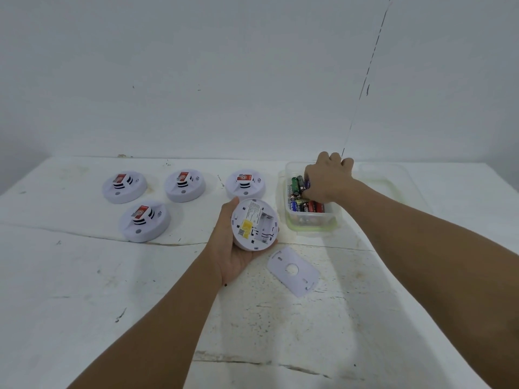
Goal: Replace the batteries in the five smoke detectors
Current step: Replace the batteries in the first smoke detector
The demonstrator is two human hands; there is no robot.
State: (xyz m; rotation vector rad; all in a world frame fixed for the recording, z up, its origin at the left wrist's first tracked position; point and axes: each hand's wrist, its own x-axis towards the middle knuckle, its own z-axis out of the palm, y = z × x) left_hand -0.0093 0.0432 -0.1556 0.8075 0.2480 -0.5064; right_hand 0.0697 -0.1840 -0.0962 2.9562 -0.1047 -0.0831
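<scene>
Head view. Left hand (236,248): cradles open smoke detector (254,224), back up, battery bay exposed, just left of battery tub (309,217). Right hand (325,178): reaches into tub among batteries (304,204); fingertips hidden, grip cannot tell. Back cover (293,272): flat on table (84,290), near side of tub. Four closed detectors (146,221): left of tub.

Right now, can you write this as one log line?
left hand: holds open detector | right hand: in battery box | cover: on table
</scene>
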